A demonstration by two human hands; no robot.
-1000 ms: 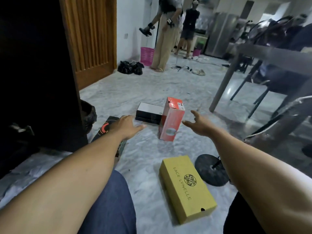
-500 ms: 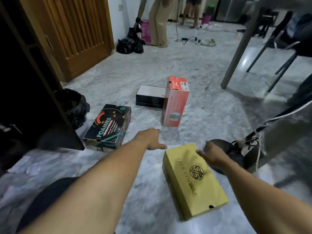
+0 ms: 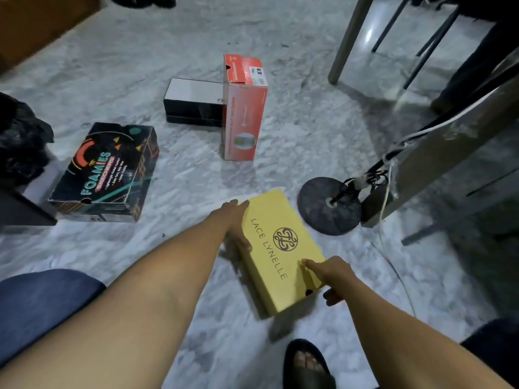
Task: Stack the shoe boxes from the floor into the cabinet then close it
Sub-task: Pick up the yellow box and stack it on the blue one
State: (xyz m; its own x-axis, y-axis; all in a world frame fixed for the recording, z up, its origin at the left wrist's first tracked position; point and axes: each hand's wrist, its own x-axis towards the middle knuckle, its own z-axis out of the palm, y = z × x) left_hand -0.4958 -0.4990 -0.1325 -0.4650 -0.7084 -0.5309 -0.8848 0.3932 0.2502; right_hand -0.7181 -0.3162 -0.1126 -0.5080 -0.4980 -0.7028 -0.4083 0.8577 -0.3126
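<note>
you are reaching down with both hands to the yellow shoe box (image 3: 276, 248), which is lying flat on the marble floor (image 3: 295, 136) right in front of you, its lid printed with "lace lynelle" and a round emblem. your left hand (image 3: 234, 223) is pressing along the box's left long edge, fingers running up toward the far corner and thumb touching the lid near the lettering. your right hand (image 3: 331, 275) is closing on the near right corner, thumb lying on the lid and fingers curling under the end wall, so each grip is clamped on the box rather than hanging loose.

further out, the red shoe box (image 3: 243, 108) is standing upright on its end, and the black and white shoe box (image 3: 193, 101) is lying flat just behind it, touching its left side. off to your left the dark "foamies" box (image 3: 105, 171) is sitting flat, well apart from the yellow one. a round black stand base (image 3: 317, 209) is resting just beside the yellow box on the right, with a cord (image 3: 384, 175) tied around its pole. your sandalled foot (image 3: 307, 363) is showing at the bottom edge, and a table leg (image 3: 348, 37) is standing at the upper right.
</note>
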